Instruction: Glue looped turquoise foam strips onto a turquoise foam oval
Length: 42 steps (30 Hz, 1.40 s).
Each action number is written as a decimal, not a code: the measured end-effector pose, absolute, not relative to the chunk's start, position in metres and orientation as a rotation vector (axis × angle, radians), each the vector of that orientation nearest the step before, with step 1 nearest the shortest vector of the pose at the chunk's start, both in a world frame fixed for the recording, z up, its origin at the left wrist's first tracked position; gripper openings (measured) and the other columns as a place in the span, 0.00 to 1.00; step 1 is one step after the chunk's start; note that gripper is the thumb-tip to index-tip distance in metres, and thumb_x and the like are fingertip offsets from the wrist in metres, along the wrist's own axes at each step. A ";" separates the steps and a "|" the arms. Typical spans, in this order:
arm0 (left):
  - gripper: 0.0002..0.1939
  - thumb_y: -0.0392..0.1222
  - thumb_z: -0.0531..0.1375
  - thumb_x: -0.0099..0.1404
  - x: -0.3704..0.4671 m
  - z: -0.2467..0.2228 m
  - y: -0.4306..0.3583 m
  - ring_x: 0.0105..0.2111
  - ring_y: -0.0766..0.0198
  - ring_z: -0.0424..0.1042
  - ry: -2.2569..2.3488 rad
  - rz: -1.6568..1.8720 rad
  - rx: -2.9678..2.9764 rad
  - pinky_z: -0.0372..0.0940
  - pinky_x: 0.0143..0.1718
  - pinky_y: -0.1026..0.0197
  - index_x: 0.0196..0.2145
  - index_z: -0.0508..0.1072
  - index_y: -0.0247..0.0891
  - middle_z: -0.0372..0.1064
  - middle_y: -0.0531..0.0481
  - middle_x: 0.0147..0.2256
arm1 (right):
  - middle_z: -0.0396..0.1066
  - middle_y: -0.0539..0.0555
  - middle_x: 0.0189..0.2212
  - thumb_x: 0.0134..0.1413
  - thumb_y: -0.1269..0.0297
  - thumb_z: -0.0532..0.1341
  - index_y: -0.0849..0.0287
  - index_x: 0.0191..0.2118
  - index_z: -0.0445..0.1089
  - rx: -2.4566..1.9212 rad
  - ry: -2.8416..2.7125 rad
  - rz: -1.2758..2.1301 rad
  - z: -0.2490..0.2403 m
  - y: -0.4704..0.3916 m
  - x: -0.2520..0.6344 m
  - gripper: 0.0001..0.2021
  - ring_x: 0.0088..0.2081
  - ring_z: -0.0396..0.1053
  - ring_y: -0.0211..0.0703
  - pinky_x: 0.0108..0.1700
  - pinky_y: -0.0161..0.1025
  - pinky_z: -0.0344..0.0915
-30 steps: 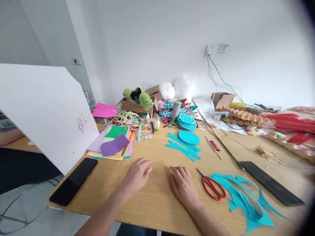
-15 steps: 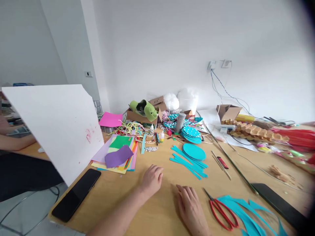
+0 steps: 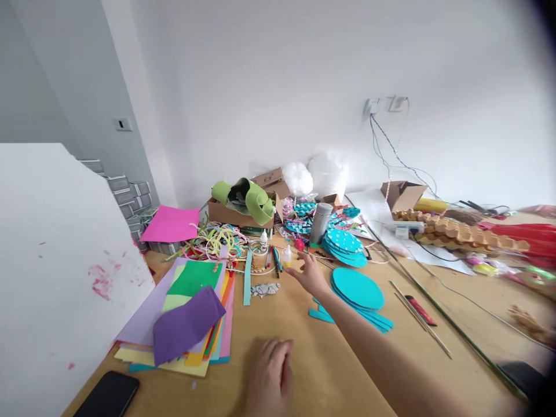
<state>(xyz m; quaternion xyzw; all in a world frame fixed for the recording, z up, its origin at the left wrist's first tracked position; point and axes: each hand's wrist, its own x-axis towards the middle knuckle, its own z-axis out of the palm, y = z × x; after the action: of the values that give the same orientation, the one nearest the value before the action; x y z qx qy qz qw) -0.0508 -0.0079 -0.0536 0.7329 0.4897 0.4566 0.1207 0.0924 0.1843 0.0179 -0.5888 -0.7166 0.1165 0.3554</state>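
Note:
My right hand is stretched out over the table, thumb and fingers apart, holding nothing. Its fingertips are close to a small clear bottle with a yellow base; whether they touch it I cannot tell. Left of that bottle lie a few pens and a small white dropper bottle. A stack of turquoise felt discs sits just right of my right forearm, with turquoise strips partly under the arm. My left hand, slightly blurred, rests near the front with its fingers curled in and nothing visible in them.
Coloured felt sheets, a phone and a standing white board are on the left. A box with green felt stands behind. Sticks, a red-black tube and egg cartons lie right.
My right hand has moved forward and left from the front of the table to the small bottles. My left hand has drawn nearer the front edge. The view has shifted, leaving the scissors out of sight.

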 end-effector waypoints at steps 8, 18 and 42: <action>0.17 0.33 0.47 0.63 -0.039 -0.099 0.003 0.32 0.55 0.72 1.493 1.447 2.035 0.68 0.32 0.56 0.43 0.72 0.41 0.70 0.43 0.28 | 0.72 0.58 0.35 0.51 0.60 0.61 0.61 0.36 0.69 -1.694 -1.872 0.286 -0.013 0.254 0.067 0.10 0.38 0.70 0.47 0.38 0.37 0.61; 0.17 0.29 0.47 0.62 -0.038 -0.079 -0.004 0.29 0.59 0.70 1.529 1.471 2.022 0.65 0.29 0.60 0.42 0.70 0.39 0.70 0.47 0.27 | 0.74 0.63 0.39 0.50 0.59 0.63 0.63 0.41 0.71 -1.845 -1.810 0.345 -0.007 0.307 0.060 0.14 0.42 0.71 0.52 0.40 0.39 0.61; 0.13 0.37 0.50 0.65 -0.054 -0.044 -0.007 0.30 0.61 0.75 1.494 1.275 1.978 0.70 0.33 0.61 0.39 0.75 0.37 0.75 0.45 0.32 | 0.77 0.49 0.34 0.44 0.41 0.62 0.38 0.42 0.74 -0.554 -2.210 0.919 0.174 -0.081 0.179 0.18 0.40 0.73 0.48 0.37 0.39 0.70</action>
<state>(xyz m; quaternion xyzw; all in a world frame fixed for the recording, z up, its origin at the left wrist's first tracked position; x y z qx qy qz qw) -0.0543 -0.0075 -0.0442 0.6984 0.5277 0.4502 0.1761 0.1789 -0.0812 0.1745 -0.2123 -0.8474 0.3524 0.3358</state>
